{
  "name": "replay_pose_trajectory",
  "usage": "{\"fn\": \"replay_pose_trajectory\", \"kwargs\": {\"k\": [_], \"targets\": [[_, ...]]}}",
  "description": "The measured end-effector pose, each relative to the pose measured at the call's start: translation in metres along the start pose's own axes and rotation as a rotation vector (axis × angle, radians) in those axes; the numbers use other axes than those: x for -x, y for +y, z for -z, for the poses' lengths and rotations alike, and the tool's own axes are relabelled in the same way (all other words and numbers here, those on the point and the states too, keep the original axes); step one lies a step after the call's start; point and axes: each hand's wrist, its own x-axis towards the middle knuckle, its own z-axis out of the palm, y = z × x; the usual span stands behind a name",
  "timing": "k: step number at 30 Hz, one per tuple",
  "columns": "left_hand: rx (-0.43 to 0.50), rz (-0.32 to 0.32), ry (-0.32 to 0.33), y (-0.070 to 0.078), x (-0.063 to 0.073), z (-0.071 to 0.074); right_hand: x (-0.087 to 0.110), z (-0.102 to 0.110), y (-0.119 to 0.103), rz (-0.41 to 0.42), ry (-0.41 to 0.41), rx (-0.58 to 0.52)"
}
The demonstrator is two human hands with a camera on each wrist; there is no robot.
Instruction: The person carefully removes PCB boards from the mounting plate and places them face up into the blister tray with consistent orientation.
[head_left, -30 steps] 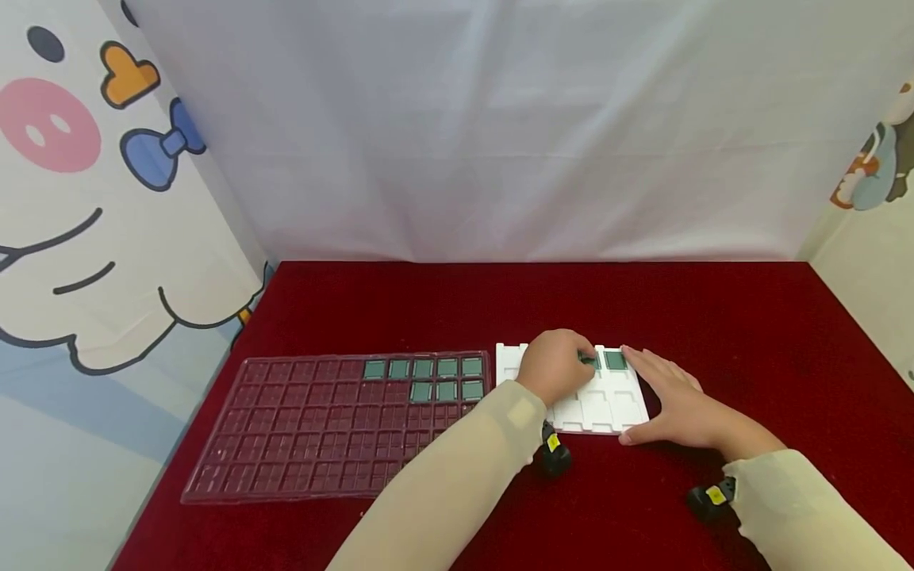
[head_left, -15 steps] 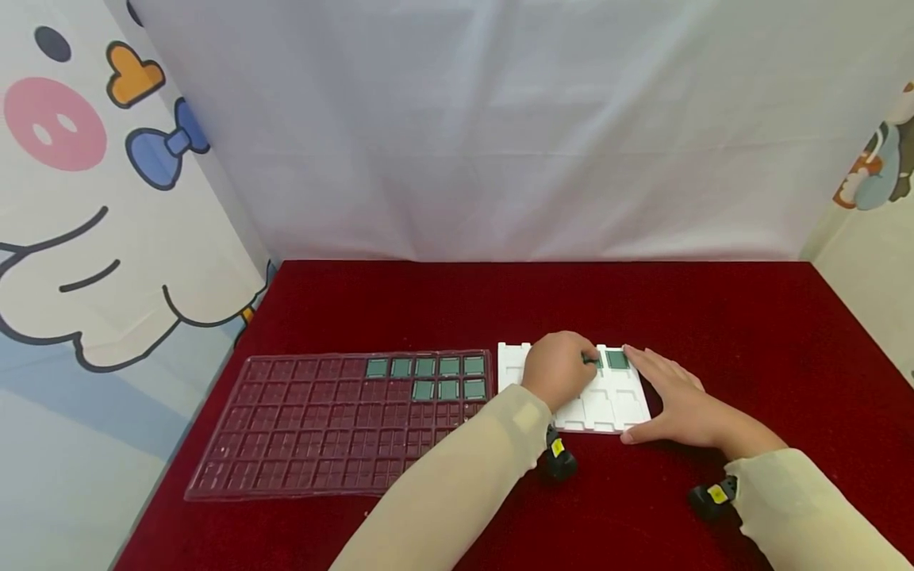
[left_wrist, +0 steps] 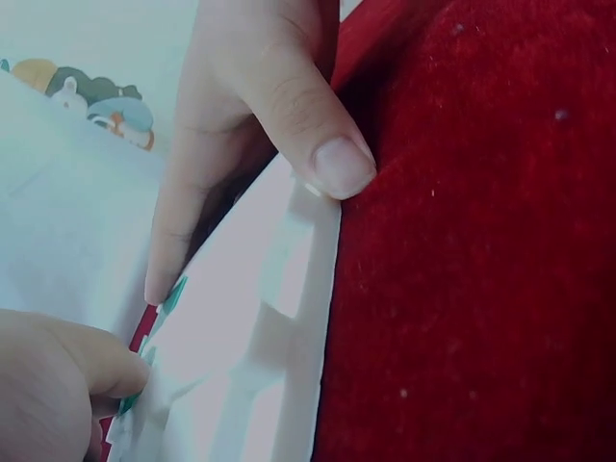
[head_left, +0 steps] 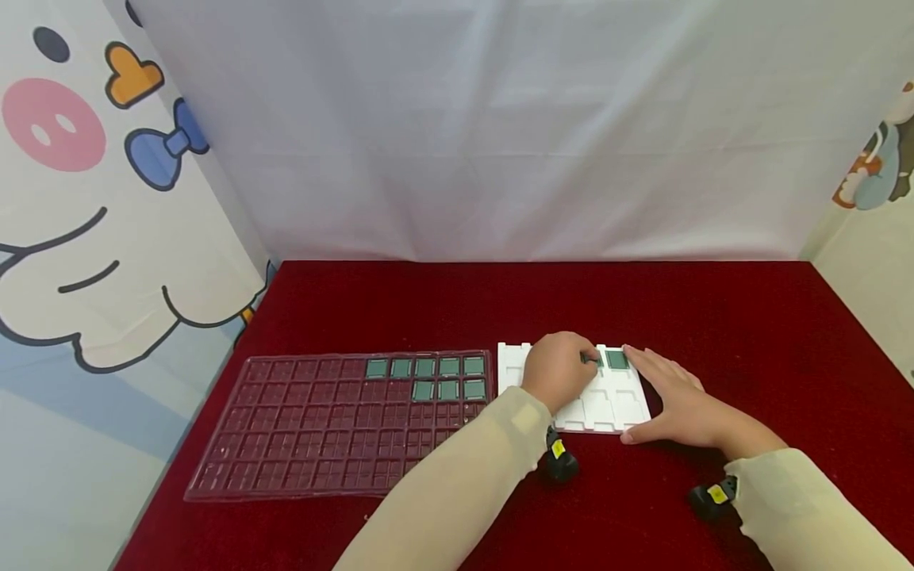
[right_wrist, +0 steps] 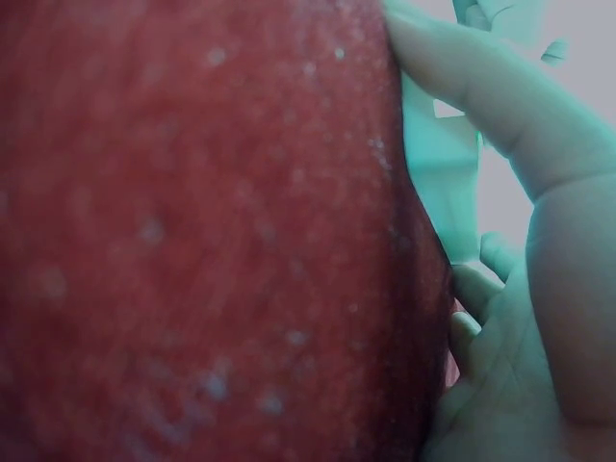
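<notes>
My left hand (head_left: 560,369) reaches over a white compartment tray (head_left: 603,408), fingers curled, and its fingertips pinch a small green square chip (left_wrist: 128,402) at the tray's far row. Much of that chip is hidden under the fingers. Just to its right, another green chip (head_left: 617,359) lies in the far right compartment. My right hand (head_left: 678,404) rests along the tray's right end, its fingers extended to the far corner and its thumb at the near corner. In the left wrist view the right thumb (left_wrist: 342,168) touches the tray's corner.
Left of the white tray lies a large clear plastic grid tray (head_left: 286,428), with several green chips (head_left: 448,389) in its upper right cells. Both trays sit on a dark red tablecloth (head_left: 528,297). A white curtain (head_left: 528,159) hangs behind.
Both hands have stayed almost in place over the white tray. The head view has shifted slightly since a second ago.
</notes>
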Motion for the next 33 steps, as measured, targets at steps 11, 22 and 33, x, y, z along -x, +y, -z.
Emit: {"fn": "replay_pose_trajectory", "kwargs": {"k": [11,22,33], "targets": [[0.002,0.002,-0.041,0.0024,-0.0047,0.0053,-0.0009,0.0003,-0.0013,0.005,-0.004,-0.01],[0.018,-0.019,-0.038,0.0025,-0.004,0.0059,0.0001,0.0011,-0.0022,0.01,0.002,-0.009],[0.024,-0.038,-0.019,-0.0008,0.0007,0.0043,0.0006,0.0,-0.001,0.002,0.001,-0.009]]}}
